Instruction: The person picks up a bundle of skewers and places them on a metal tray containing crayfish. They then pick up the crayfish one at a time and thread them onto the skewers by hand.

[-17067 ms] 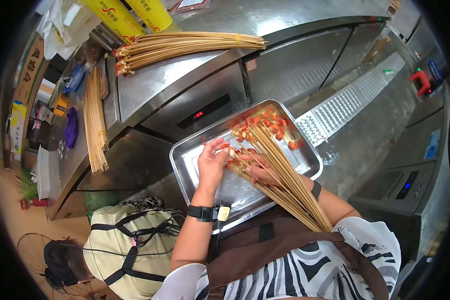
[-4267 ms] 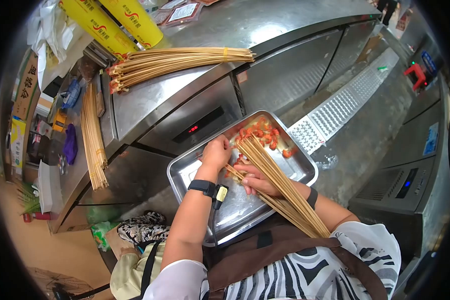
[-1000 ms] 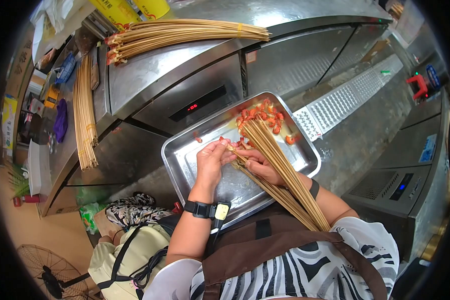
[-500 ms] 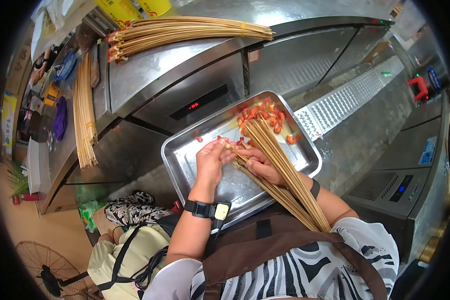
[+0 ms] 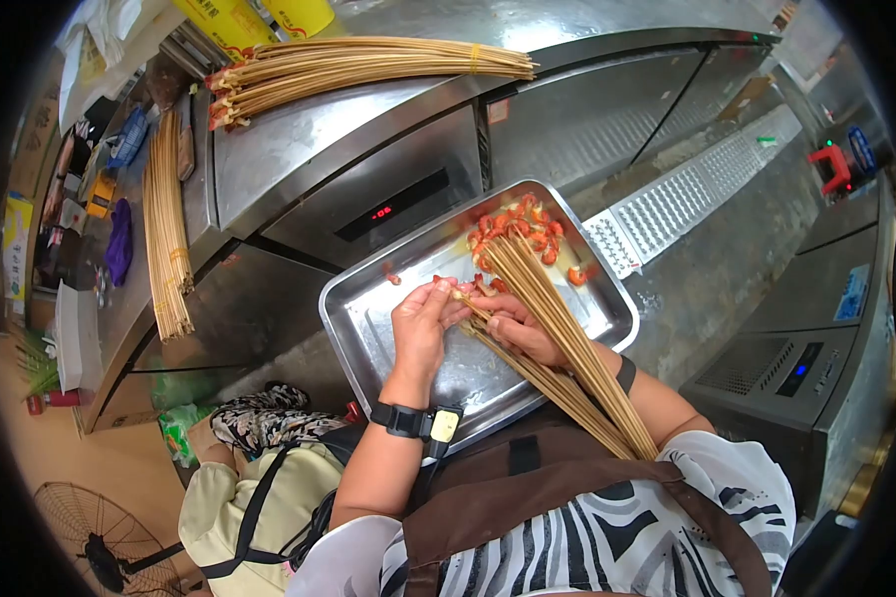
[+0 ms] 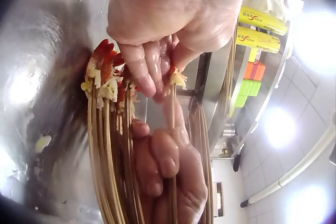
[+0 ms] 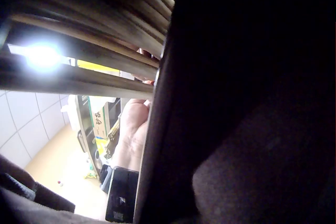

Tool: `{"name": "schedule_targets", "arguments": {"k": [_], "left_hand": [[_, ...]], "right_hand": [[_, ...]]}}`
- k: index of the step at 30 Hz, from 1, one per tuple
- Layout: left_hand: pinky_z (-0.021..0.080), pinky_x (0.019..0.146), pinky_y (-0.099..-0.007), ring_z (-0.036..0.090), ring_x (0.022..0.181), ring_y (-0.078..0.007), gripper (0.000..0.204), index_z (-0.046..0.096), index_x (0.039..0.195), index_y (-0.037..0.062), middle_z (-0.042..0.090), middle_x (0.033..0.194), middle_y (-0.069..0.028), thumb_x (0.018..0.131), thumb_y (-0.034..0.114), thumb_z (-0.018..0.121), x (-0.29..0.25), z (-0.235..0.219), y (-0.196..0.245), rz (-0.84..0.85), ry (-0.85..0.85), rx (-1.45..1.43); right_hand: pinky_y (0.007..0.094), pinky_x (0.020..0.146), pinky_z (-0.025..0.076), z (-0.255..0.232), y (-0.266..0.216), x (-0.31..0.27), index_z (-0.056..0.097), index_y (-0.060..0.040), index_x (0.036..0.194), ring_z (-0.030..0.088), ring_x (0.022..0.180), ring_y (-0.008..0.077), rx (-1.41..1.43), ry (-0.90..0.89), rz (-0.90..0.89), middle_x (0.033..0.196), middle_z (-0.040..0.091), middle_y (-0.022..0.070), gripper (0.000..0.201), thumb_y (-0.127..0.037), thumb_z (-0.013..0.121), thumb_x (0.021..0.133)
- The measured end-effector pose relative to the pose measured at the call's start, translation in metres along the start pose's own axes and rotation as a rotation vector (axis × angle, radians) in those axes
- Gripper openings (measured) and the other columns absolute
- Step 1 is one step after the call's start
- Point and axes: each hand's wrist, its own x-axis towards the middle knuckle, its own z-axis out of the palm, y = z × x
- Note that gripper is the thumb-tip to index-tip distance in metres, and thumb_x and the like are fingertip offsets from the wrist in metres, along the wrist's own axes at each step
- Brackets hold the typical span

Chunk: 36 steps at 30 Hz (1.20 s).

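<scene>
The left hand (image 5: 420, 323) pinches a small red and pale food piece (image 6: 177, 78) at the tip of a wooden skewer (image 6: 173, 113). The right hand (image 5: 520, 330) grips that skewer just below the tip, its fingers curled round it and other sticks. A thick bundle of skewers (image 5: 567, 343) lies across the right hand and forearm, with food on the tips (image 6: 107, 71) seen in the left wrist view. Below both hands is a metal tray (image 5: 363, 370); loose red pieces (image 5: 530, 227) lie in its far corner. Dark cloth and sticks hide the right hand in the right wrist view.
On the steel counter (image 5: 299, 159) lie a large skewer bundle (image 5: 368, 75) and a second bundle (image 5: 166, 229). Yellow rolls (image 5: 227, 22) stand behind. Another person (image 5: 259, 497) is at the lower left, near a fan (image 5: 95, 537). A dimpled metal strip (image 5: 687, 194) extends beyond the tray.
Seconds ago the left hand was turned over by the skewer tips; now it pinches a tip beside the right hand. A small red piece lies apart at the tray's left. The other person has shifted.
</scene>
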Motion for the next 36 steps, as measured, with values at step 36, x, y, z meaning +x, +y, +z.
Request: {"name": "schedule_targets", "arguments": {"k": [36], "left_hand": [[0.051, 0.072, -0.0295, 0.062, 0.079, -0.0185, 0.022, 0.056, 0.096, -0.0005, 0.063, 0.089, -0.011, 0.09, 0.019, 0.05, -0.006, 0.004, 0.0, -0.183, -0.097, -0.174]], "right_hand": [[0.0183, 0.057, 0.034, 0.002, -0.013, -0.001, 0.042, -0.0071, 0.098, 0.041, 0.063, 0.0034, 0.161, 0.018, 0.135, 0.071, 0.044, -0.0035, 0.011, -0.005, 0.044, 0.087]]}}
